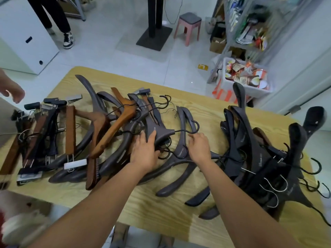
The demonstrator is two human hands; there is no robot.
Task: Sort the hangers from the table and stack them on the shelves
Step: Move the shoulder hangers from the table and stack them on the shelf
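Observation:
Many hangers lie on a light wooden table [172, 208]. In the middle is a heap of dark grey hangers [161, 127] mixed with brown wooden ones [114, 129]. My left hand [145, 151] grips the neck of a grey hanger there, thumb on top. My right hand [198, 147] has its fingers curled round the arm of another grey hanger [180, 153], close to a black hook. A stack of black hangers [259, 158] lies at the right. Clip hangers with wooden bars [69, 131] lie at the left.
Another person's hand [12, 92] hovers at the left edge, and legs stand at top left. A metal shelf rack [250, 27] with goods and a white crate [245, 77] stand beyond the table at right. A pink stool [188, 27] and a black post base sit on the floor.

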